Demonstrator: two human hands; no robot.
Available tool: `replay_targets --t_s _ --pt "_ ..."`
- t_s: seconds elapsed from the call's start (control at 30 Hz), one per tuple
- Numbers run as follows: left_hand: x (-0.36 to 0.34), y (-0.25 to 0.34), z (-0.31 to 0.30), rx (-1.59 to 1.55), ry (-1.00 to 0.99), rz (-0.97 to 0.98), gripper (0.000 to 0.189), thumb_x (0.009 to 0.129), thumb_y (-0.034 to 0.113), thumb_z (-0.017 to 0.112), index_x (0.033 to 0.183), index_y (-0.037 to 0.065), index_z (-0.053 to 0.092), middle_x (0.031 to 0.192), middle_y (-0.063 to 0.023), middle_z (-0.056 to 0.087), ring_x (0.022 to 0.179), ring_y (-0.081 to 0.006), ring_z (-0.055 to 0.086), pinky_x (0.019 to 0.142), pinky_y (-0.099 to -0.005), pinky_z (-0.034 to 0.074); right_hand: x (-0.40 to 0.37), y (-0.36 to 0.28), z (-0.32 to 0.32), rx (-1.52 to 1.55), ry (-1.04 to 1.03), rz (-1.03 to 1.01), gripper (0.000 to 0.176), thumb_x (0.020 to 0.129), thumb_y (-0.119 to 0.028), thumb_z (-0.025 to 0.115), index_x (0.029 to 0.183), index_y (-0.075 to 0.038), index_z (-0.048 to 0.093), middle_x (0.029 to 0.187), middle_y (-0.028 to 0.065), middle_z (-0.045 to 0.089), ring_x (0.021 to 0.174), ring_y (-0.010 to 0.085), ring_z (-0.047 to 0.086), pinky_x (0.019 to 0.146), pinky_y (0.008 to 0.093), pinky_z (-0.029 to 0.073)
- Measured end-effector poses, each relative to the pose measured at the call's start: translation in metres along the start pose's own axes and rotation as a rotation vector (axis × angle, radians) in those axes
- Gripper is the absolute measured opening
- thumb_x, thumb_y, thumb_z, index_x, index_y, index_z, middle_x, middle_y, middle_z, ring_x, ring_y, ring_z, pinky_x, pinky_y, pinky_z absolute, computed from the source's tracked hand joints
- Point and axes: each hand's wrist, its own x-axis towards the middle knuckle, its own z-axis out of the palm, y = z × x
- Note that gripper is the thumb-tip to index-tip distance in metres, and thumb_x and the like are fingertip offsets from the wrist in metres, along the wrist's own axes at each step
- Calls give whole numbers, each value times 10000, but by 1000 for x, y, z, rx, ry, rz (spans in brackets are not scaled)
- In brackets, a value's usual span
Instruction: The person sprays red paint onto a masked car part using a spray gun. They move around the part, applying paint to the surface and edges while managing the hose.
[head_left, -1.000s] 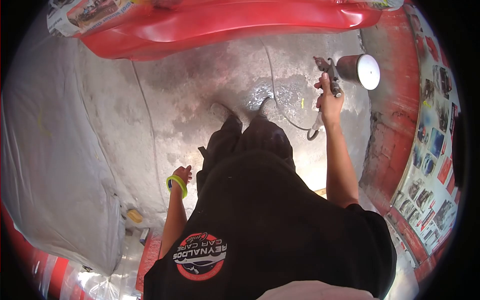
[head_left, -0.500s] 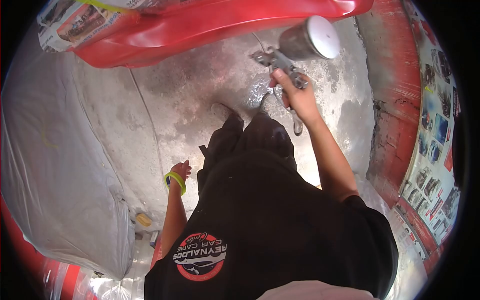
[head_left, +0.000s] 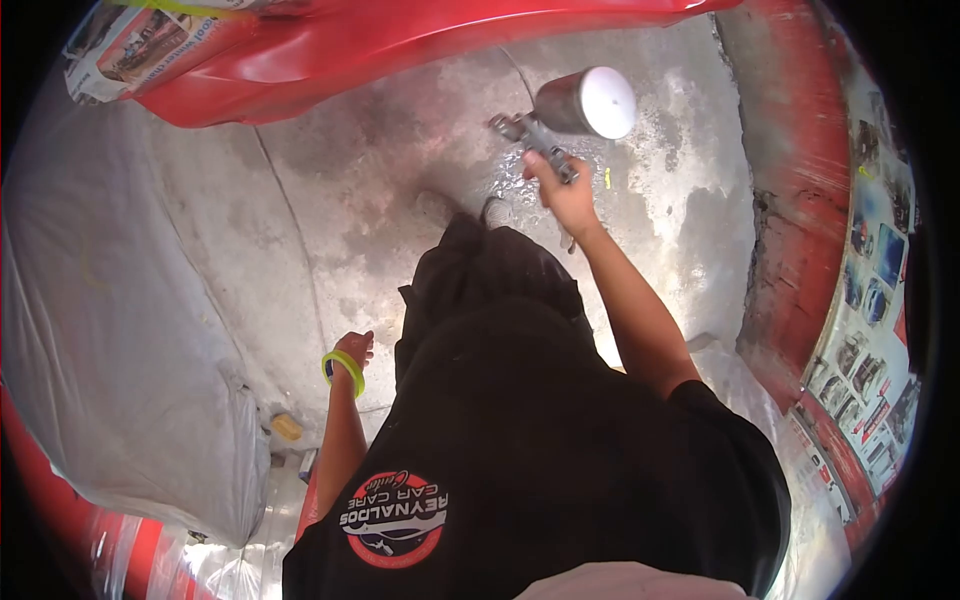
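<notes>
Gripping a spray gun (head_left: 540,143) above a concrete floor (head_left: 665,290)

Held up between the floor's far edge and the wearer's shoes (head_left: 497,212), right of middle, with the nozzle (head_left: 500,126) turned left. Fitted with a wide metal cup (head_left: 562,105), capped by a white lid (head_left: 608,103) facing right. Grasped in the right hand (head_left: 568,198), wrapped firmly around the handle, thumb laid along the back; partly hidden on the far side.

Just beyond the cup, on the floor, a thin hose (head_left: 516,68); near the gun, a shiny wet patch (head_left: 512,175).

Lowered beside the trousers (head_left: 490,270), the left hand (head_left: 355,347), with bent fingers too small to tell whether pressed together. Circled at that wrist by a lime band (head_left: 357,378).

Along the floor's far edge, a glossy red panel (head_left: 380,60), covered at its left end with newspaper (head_left: 145,50). Down the left edge, grey sheeting (head_left: 110,300); near the close left corner, just beside the sheeting, a yellow block (head_left: 286,427). Past the right edge, a red and grey wall (head_left: 795,200), then a picture-covered sheet (head_left: 868,350). Closest of all, a black shirt (head_left: 580,440) with a round badge (head_left: 395,520).
</notes>
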Motion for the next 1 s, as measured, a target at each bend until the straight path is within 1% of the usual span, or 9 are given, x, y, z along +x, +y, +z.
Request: replay_targets --t_s 0.17,0.3,0.37,0.53,0.57,0.67,0.7,0.83,1.0 --pt "-24 9 20 31 25 74 402 947 396 611 948 -6 617 880 -108 694 731 -204 664 644 -343 533 38 29 -33 -15 399 -115 539 877 -461 717 1070 41 689 814 95 683 717 152 603 701 314 482" --pt "-27 0 46 54 22 46 433 952 417 593 911 -14 621 816 -115 692 700 -202 657 650 -342 523 31 39 -35 30 284 -35 545 875 -476 714 1060 36 693 787 88 677 718 151 610 669 321 488" --pt "-36 -8 59 68 13 100 462 954 436 581 870 -16 625 767 -120 685 686 -207 652 654 -346 522 24 56 -16 60 228 -149 379 899 -397 725 911 -19 702 656 -9 628 472 33 441 435 219 321" --pt "-61 -20 78 143 -34 39 572 957 515 535 890 -38 662 864 -150 723 753 -225 677 714 -359 534 1 65 7 -57 -53 -376 494 851 -417 770 1067 23 712 903 100 713 832 157 644 769 304 506" --pt "-66 -22 80 163 -25 29 589 957 527 527 903 -40 676 861 -151 725 751 -229 679 714 -359 535 -1 54 0 -50 -153 -261 608 840 -435 776 1147 76 659 949 139 703 969 221 638 909 364 481" --pt "-72 -42 88 164 28 -4 633 951 556 526 897 -44 721 823 -155 729 738 -244 685 710 -364 540 20 80 -8 -72 149 -255 686 833 -454 779 1193 106 611 923 135 703 910 192 652 842 329 505" --pt "-72 -46 93 150 46 -35 641 949 561 526 884 -45 723 816 -155 729 740 -245 688 710 -364 542 29 81 -23 166 33 -104 715 828 -469 779 1191 115 582 886 106 696 791 140 635 731 278 503" --pt "-73 -52 104 239 4 -73 689 958 592 487 844 -42 731 815 -166 730 768 -257 698 773 -375 538 80 116 -71 45 404 -94 613 829 -541 732 1041 34 713 789 90 704 746 176 650 709 326 512" --pt "-60 -53 102 298 -58 -55 707 962 609 454 846 -29 736 810 -167 727 788 -261 697 806 -381 530 86 110 -109 86 539 -85 531 837 -499 745 985 10 725 760 69 690 690 153 609 655 310 477"
